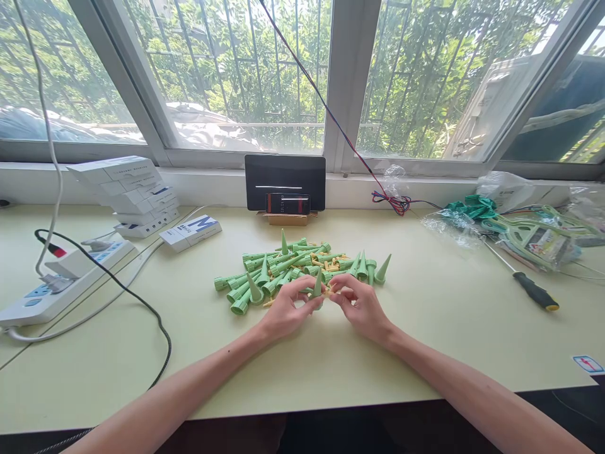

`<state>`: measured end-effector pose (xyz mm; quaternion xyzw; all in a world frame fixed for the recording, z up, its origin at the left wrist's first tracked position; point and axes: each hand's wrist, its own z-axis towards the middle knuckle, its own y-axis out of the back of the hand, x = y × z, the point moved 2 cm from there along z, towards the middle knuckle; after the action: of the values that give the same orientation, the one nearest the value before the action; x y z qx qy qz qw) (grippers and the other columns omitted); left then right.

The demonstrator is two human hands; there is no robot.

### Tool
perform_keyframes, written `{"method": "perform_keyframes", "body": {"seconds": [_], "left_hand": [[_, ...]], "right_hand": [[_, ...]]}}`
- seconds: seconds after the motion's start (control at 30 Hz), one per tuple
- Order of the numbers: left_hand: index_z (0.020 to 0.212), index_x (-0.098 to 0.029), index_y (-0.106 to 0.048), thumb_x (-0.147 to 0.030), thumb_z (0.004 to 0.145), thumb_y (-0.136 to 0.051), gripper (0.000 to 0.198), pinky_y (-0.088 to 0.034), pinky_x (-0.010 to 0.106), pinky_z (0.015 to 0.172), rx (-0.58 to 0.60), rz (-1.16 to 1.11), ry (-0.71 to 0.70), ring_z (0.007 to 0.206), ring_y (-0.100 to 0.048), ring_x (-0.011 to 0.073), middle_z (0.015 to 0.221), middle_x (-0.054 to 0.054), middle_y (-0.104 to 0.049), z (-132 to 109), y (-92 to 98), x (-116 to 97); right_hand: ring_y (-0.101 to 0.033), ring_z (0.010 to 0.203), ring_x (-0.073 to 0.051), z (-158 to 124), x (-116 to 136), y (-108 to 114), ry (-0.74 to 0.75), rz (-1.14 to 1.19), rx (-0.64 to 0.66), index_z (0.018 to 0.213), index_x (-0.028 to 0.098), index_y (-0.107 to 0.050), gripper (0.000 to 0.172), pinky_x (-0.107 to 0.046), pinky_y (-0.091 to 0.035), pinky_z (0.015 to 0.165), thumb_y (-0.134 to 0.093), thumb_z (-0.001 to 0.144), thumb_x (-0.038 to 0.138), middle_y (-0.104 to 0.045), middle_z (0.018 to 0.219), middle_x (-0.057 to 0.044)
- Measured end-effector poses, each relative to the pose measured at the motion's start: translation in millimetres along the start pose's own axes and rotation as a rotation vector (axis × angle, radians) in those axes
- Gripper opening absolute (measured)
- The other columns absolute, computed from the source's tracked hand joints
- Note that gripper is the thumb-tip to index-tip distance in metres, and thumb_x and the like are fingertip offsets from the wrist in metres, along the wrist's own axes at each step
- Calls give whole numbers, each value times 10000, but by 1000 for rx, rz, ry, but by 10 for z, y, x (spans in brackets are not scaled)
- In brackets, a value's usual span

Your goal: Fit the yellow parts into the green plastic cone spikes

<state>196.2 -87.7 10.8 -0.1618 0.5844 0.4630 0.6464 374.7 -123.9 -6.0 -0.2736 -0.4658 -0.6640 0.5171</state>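
On the head view, gripped a green spike [318, 285] point-up in the left hand [288, 309], with thumb and fingers closed on it! Pinched a small yellow piece [326, 292] beside it in the right hand [363, 310], with fingertips nearly together, near the heaped green spikes [290, 261].

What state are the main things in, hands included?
Left hand: holding green cone-shaped plastic spike, tip up
Right hand: pinching small yellow plastic piece
Other spikes: heaped, some upright
White plastic power strip: plugs inserted
Black-and-yellow screwdriver: lying flat
Black rectangular screen: standing upright
White cardboard boxes: stacked
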Motion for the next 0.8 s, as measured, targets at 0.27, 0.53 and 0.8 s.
{"method": "perform_keyframes", "body": {"seconds": [0.27, 0.53, 0.8], "left_hand": [[926, -180, -641, -290, 908, -575, 129, -488, 241, 641, 8, 12, -2, 825, -540, 162, 889, 43, -555, -1, -2, -18], [951, -189, -646, -283, 910, -571, 127, -480, 241, 650, 15, 12, -4, 836, -537, 163, 893, 39, -557, 5, 9, -2], [954, -180, -657, -314, 898, -586, 161, -467, 237, 631, 12, 1, 11, 821, -538, 166, 900, 50, -573, 11, 16, 3]], "right_hand": [[-584, 657, -133, -4, 8, -3, 12, -13, 0, 1016, 215, -574, 117, -260, -468, 569, -540, 913, 256, -626, 886, -33], [-602, 741, -156, -12, -10, -7, 23, -14, -5, 1016, 221, -576, 113, -271, -510, 611, -541, 914, 254, -636, 907, -44], [-602, 712, -146, -7, 8, -7, 27, -10, -7, 1019, 213, -578, 124, -268, -517, 610, -541, 916, 271, -643, 904, -45]]}}
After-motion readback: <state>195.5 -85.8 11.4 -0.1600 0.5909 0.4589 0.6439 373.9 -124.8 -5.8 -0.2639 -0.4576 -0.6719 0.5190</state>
